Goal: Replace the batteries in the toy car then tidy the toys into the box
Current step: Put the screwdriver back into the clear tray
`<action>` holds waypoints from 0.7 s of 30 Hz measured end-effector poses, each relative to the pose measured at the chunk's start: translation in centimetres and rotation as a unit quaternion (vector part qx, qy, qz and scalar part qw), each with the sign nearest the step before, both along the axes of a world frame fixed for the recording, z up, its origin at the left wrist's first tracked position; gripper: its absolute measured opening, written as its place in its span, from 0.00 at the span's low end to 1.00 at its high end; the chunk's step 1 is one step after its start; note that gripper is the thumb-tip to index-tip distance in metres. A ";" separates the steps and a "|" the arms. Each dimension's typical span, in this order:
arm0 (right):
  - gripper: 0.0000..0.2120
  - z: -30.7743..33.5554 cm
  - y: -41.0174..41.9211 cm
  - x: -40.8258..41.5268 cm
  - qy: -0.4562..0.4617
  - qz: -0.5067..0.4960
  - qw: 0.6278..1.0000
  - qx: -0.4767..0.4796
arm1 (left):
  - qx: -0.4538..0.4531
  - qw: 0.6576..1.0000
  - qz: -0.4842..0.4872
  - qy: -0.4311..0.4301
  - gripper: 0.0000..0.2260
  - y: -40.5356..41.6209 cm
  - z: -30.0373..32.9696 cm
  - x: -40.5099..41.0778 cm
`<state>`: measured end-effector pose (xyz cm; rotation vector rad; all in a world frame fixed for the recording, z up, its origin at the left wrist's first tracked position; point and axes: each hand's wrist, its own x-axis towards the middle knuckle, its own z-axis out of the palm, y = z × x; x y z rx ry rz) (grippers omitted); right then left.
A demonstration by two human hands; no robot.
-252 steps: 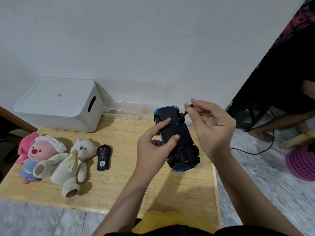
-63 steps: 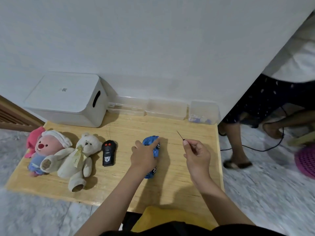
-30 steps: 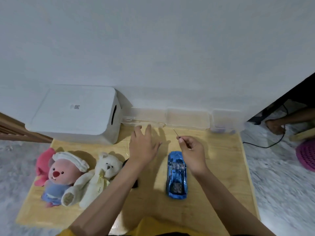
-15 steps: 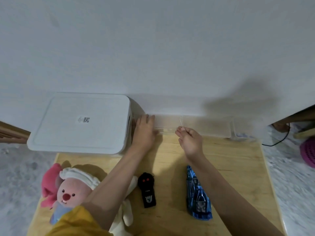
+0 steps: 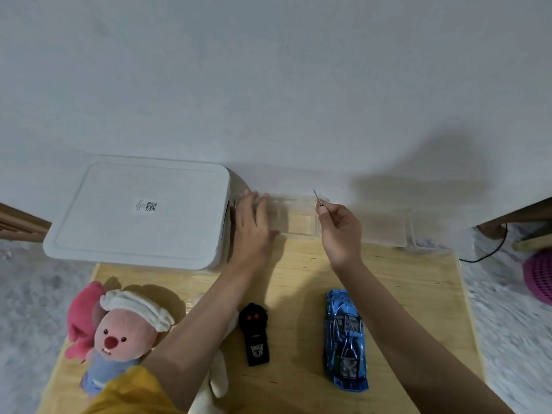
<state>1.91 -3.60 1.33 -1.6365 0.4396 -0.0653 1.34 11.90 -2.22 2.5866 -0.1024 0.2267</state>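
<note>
With the flat left hand (image 5: 254, 231) steadying the clear tray (image 5: 295, 218), the right hand (image 5: 339, 231) pinches a thin screwdriver (image 5: 317, 198) that could slip and roll away.

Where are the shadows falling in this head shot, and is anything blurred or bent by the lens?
Head view: a large soft shadow falls on the wall up right, and the arms shade the wooden table. The floor at right is smeared by motion blur. The wide lens bows the white box. The clear trays by the left hand barely show; the right hand looks sharp.
</note>
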 end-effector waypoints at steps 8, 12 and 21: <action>0.06 -3.1 -0.5 -0.5 -0.129 0.121 0.919 -0.351 | 0.010 0.999 -0.030 -0.031 0.42 0.8 -0.8 0.9; 0.05 -4.0 0.5 1.2 -0.115 0.202 0.862 -0.450 | 0.005 0.999 -0.031 -0.035 0.43 0.7 -0.8 1.0; 0.08 -4.6 1.6 2.9 -0.027 0.289 0.833 -0.471 | 0.006 0.999 -0.021 -0.037 0.44 0.6 -1.0 1.2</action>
